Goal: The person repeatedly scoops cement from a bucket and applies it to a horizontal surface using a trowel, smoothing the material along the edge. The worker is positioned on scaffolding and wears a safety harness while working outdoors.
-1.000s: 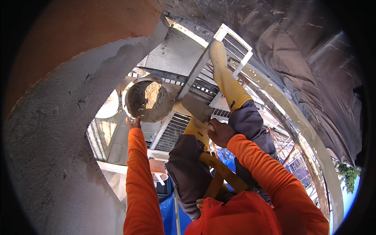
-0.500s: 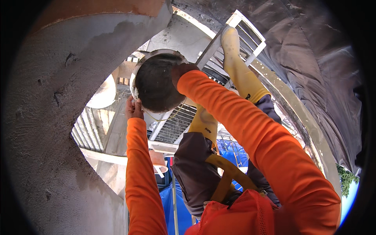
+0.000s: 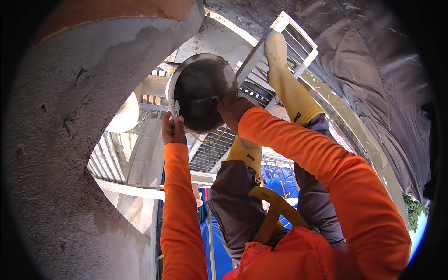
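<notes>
A round bucket with a pale, crusted rim tilts toward me and shows a dark grey inside. On its near left rim my left hand is closed, thumb and fingers pinching the edge. My right hand reaches over the lower right of the opening with its fingers curled. What those fingers hold is hidden; a thin light edge shows in the dark inside beside them. A thin yellowish wire handle hangs below the bucket.
A rough grey plastered wall fills the left side. My yellow boots are on a slatted metal platform, with blue sheeting far below. Dark sheeting hangs at right, beside a curved concrete ledge.
The bucket and my left hand have shifted a little to the right. My right hand has moved right and down across the bucket's mouth, and a light edge now shows inside.
</notes>
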Available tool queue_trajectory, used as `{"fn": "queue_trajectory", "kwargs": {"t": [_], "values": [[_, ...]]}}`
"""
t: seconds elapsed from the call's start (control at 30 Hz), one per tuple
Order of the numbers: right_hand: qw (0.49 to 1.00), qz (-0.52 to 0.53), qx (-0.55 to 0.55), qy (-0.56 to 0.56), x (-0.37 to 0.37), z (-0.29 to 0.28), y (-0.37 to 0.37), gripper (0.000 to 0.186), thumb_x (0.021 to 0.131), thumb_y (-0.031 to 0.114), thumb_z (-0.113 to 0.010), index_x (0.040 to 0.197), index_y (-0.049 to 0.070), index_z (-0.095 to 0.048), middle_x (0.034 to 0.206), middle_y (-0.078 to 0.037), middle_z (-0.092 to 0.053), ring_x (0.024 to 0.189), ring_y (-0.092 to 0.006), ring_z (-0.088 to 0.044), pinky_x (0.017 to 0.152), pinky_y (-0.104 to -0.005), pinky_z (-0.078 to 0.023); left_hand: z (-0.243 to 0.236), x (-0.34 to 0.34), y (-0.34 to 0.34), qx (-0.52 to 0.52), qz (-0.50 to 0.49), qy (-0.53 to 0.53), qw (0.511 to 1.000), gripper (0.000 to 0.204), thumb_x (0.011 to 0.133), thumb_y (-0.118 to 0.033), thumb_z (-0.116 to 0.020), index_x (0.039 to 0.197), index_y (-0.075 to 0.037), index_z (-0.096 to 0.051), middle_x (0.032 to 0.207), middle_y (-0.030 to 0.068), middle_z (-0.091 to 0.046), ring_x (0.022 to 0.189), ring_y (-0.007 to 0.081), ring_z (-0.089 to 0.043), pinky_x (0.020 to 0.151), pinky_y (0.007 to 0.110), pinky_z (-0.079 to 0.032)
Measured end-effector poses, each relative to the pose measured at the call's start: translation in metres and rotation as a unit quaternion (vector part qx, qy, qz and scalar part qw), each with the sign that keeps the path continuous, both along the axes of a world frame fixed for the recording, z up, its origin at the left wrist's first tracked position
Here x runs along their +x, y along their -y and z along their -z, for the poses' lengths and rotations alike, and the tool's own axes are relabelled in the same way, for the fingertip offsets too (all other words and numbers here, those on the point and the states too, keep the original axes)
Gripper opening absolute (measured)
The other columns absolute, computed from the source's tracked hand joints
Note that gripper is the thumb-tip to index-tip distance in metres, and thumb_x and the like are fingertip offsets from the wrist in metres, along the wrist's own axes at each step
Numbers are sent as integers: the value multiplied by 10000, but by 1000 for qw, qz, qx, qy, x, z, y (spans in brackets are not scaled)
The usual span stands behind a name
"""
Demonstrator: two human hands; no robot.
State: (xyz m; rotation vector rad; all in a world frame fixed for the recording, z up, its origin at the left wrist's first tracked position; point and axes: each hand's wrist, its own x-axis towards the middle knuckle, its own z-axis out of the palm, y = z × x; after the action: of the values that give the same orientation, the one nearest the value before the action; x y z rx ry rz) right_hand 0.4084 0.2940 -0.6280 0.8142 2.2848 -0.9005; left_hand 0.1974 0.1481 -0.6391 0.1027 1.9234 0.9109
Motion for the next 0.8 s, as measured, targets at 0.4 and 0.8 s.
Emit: {"fn": "queue_trajectory", "kwargs": {"t": [0.4, 0.8], "values": [[974, 51, -217, 47, -22, 45, 8, 365, 923, 391, -632, 1099, 109, -780, 1098, -173, -772, 1033, -379, -739, 948, -492, -581, -22, 27, -23, -16, 159, -101, 982, 452, 971, -224, -751, 1379, -81, -616, 903, 41, -674, 776, 130, -607, 753, 309, -518], [970, -11, -236, -65, 29, -28, -47, 297, 919, 338, -637, 1073, 86, -669, 929, -160, -736, 894, -403, -725, 802, -533, -567, 60, -119, 48, -174, 137, -109, 969, 670, 1081, -516, -519, 1526, -15, -514, 1460, 194, -605, 1332, 278, -568, 1103, 393, -435]]}}
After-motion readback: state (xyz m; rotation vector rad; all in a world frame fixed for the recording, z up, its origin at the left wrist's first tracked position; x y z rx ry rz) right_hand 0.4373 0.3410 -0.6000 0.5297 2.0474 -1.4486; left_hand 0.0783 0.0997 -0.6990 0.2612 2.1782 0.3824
